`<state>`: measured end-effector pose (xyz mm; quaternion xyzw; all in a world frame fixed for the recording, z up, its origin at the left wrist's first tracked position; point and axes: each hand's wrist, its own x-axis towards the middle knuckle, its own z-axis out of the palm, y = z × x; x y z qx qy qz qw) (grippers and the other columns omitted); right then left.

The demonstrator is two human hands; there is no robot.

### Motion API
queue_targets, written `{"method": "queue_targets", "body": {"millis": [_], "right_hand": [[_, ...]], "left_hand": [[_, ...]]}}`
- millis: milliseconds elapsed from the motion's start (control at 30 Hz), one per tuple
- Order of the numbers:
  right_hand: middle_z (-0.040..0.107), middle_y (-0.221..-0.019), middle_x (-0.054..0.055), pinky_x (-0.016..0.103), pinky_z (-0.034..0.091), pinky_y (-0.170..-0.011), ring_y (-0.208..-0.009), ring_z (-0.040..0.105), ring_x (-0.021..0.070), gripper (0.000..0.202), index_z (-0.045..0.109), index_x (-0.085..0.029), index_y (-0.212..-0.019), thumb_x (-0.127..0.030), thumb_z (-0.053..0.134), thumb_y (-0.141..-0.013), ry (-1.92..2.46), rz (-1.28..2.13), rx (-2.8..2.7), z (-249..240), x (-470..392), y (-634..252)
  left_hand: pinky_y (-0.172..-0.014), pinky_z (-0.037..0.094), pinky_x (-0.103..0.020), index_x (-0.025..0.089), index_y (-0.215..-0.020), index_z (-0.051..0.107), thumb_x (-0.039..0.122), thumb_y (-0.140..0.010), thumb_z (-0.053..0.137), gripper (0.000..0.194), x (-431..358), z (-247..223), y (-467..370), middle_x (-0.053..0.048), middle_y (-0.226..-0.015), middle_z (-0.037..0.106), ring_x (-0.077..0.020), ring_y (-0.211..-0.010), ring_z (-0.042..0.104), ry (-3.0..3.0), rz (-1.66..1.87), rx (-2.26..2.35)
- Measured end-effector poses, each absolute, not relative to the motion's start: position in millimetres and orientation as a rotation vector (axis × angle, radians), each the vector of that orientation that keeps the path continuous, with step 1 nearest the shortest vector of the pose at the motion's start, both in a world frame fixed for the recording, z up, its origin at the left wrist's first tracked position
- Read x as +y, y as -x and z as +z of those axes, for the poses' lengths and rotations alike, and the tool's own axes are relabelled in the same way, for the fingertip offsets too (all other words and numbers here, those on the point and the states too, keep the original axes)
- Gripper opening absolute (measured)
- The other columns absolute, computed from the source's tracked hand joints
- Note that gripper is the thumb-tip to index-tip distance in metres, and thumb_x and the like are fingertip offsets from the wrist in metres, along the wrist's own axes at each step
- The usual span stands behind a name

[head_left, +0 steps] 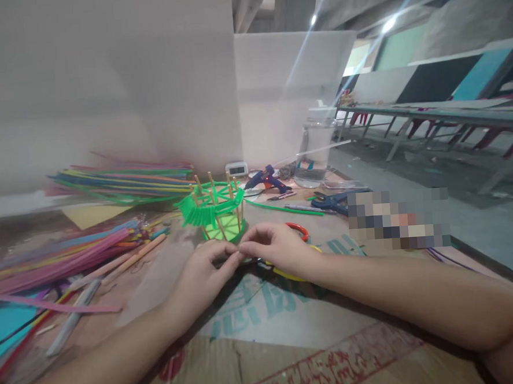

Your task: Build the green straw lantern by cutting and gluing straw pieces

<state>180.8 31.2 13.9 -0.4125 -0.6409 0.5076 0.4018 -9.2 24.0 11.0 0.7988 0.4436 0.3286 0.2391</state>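
Observation:
My left hand (pixel 211 267) and my right hand (pixel 275 246) meet at the middle of the table, fingertips pinched together. Whatever lies between the fingertips is too small or hidden to make out. Just behind them stands a round green model (pixel 214 203) with upright wooden sticks and a green fringe around its upper ring. Scissors with red and yellow handles (pixel 300 230) lie partly beneath my right hand and wrist.
Bundles of coloured pipe cleaners (pixel 121 180) lie at the left and back left. Behind the model are a blue glue gun (pixel 268 179), a white clock (pixel 236 169) and a clear container (pixel 312 154). Dark blue pliers (pixel 333 202) lie right, beside a green strip.

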Motion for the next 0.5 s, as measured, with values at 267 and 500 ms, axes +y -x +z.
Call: {"method": "queue_targets", "body": {"millis": [267,500], "right_hand": [[0.065,-0.072,-0.002,0.026,0.046,-0.065,-0.067,0.059,0.0118,0.025,0.065,-0.017,-0.082,-0.039,0.077,-0.075,0.98,1.311,-1.524,9.5,36.4,-180.7],[0.063,-0.074,-0.003,0.024,0.044,-0.065,-0.068,0.056,0.0106,0.032,0.064,-0.018,-0.079,-0.043,0.082,-0.07,0.89,1.411,-1.556,5.0,38.5,-179.3]], "left_hand": [[-0.075,0.047,-0.029,0.022,-0.082,0.073,0.04,-0.086,0.062,0.021,27.6,7.0,13.1,0.0,-0.083,0.074,-0.0187,-0.08,0.065,-2.322,0.967,1.143],[-0.07,0.047,-0.025,0.026,-0.079,0.074,0.039,-0.088,0.062,0.02,33.3,0.7,17.7,0.003,-0.079,0.074,-0.0154,-0.075,0.065,-2.406,1.011,1.028]]}}
